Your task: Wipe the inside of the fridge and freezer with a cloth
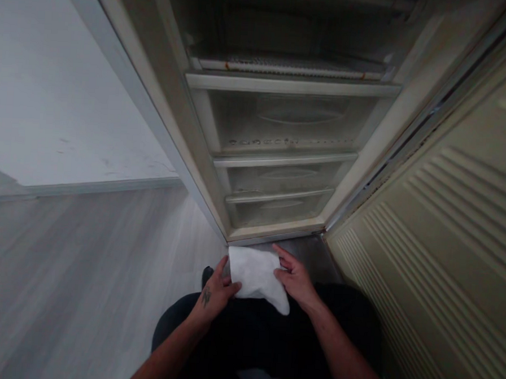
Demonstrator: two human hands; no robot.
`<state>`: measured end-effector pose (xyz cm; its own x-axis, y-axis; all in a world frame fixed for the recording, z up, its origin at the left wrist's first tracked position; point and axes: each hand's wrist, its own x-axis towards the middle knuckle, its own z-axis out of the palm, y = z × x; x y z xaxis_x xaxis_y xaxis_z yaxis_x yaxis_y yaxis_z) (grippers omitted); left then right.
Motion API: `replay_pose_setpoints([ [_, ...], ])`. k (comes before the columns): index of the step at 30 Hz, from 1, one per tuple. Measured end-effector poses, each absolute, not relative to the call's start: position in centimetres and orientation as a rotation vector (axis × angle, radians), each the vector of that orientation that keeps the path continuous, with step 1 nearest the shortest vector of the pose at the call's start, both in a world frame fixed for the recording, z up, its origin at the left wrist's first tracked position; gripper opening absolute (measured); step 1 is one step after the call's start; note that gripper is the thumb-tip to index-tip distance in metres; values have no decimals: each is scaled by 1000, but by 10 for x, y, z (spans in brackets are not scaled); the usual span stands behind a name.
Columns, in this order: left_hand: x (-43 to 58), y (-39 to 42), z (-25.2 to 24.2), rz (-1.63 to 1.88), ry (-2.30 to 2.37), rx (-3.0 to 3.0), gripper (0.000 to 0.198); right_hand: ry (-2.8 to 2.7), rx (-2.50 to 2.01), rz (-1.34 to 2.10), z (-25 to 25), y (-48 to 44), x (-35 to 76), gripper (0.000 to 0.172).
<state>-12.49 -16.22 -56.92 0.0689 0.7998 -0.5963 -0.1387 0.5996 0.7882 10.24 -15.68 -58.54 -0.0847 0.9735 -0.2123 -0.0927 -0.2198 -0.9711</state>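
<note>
A white cloth [255, 273], folded flat, is held between my two hands above my dark-clothed lap. Its lower right corner hangs down loose. My left hand [217, 292] grips the left edge, with the thumb on top and the fingers partly hidden behind. On the other side, my right hand [293, 275] pinches the right edge, its index finger stretched out along the top. Just beyond the cloth stands an open freezer [276, 235], its bottom edge close to my fingertips.
Several drawers with clear fronts [290, 123] fill the lower freezer, below a wire shelf [293, 67]. The open ribbed door [438, 222] rises on my right. Grey wood-look floor [83, 271] and a white wall [71, 89] lie to the left.
</note>
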Motion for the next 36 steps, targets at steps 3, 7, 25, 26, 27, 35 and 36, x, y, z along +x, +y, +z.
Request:
replay_pose_setpoints([
  [3, -124, -164, -568, 777, 1284, 562, 125, -967, -1145, 1635, -577, -156, 105, 81],
  [7, -123, -167, -564, 773, 1219, 502, 115, -965, -1226, 1628, -572, -157, 109, 89],
  [25, -120, -168, -547, 610, 997, 462, 72, -1187, -1193, 1459, -549, -158, 115, 39],
  [26, -117, -166, -546, 629, 985, 458, 70, -1190, -1193, 1488, -546, -158, 118, 40],
  [27, -114, -164, -545, 657, 985, 461, 69, -1183, -1206, 1503, -544, -157, 121, 42],
  [35, -105, -134, -522, 868, 1044, 575, 80, -858, -1347, 1589, -565, -154, 131, 62],
  [36, -104, -132, -516, 875, 1042, 610, 82, -777, -1307, 1627, -567, -154, 130, 63],
])
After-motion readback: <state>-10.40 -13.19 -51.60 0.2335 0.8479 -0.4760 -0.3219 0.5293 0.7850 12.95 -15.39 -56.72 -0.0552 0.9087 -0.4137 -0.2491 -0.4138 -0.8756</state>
